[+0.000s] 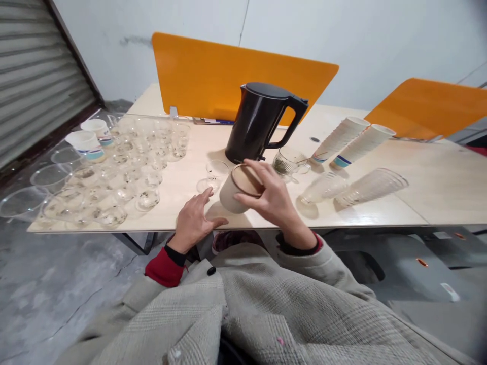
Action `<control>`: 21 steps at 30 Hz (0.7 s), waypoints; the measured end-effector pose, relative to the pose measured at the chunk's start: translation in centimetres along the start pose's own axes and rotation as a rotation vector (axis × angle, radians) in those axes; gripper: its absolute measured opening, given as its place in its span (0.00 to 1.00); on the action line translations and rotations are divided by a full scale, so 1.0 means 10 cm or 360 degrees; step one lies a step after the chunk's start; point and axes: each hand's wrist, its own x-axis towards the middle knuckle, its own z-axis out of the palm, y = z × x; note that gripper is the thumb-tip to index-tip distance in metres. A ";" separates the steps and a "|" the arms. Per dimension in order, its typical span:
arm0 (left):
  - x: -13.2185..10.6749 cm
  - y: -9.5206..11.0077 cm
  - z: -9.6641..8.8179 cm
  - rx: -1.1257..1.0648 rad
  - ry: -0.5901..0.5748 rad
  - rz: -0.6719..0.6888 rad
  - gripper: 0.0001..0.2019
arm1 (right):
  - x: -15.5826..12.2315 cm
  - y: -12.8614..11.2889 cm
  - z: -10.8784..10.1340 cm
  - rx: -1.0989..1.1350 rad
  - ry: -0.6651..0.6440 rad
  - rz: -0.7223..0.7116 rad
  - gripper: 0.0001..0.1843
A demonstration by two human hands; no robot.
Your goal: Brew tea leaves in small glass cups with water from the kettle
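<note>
In the head view my right hand (272, 195) grips a beige cup-shaped canister (230, 194) with a brown rim, fingers and thumb on its upper part. The canister is held close to the table's front edge. To its left my left hand (194, 218) holds nothing, thumb and fingers apart. Just beyond both hands stands a clear plastic cup (212, 177) with a few dark specks inside. A black electric kettle (251, 121) stands behind the canister, and a ribbed glass mug (291, 161) with green leaves sits to the right, partly behind my right hand.
Many clear cups (125, 167) with dark bits crowd the left side, along with two paper cups (89, 144). On the right lie stacked paper cups (344, 137) and stacked clear plastic cups (373, 187). An orange divider (198, 76) stands behind the kettle on the table (395, 210).
</note>
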 end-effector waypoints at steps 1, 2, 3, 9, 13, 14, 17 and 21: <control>0.00 0.00 0.00 0.0012 -0.0002 0.0009 0.48 | 0.08 0.03 -0.08 -0.0024 0.0064 -0.0015 0.40; 0.00 -0.01 0.00 0.0033 0.0002 0.0016 0.48 | 0.19 0.06 -0.15 -0.0052 0.0120 -0.0029 0.41; -0.01 -0.01 0.00 0.0058 0.0009 0.0020 0.47 | 0.31 0.09 -0.19 -0.0081 0.0166 -0.0039 0.41; -0.01 -0.02 0.01 0.0134 0.0015 0.0094 0.42 | 1.22 0.44 0.06 -0.0233 0.0230 -0.0073 0.37; -0.02 -0.07 0.05 0.0132 0.0052 0.0133 0.43 | 1.63 0.68 0.60 -0.0296 0.0084 0.0021 0.38; -0.02 -0.08 0.06 0.0127 0.0057 0.0143 0.43 | 1.69 0.72 0.73 -0.0307 0.0031 0.0059 0.39; -0.02 -0.11 0.08 0.0122 0.0068 0.0174 0.44 | 1.77 0.82 1.05 -0.0294 -0.0125 0.0150 0.37; -0.03 -0.12 0.08 0.0128 0.0089 0.0191 0.44 | 1.78 0.94 1.28 -0.0199 -0.0276 0.0241 0.40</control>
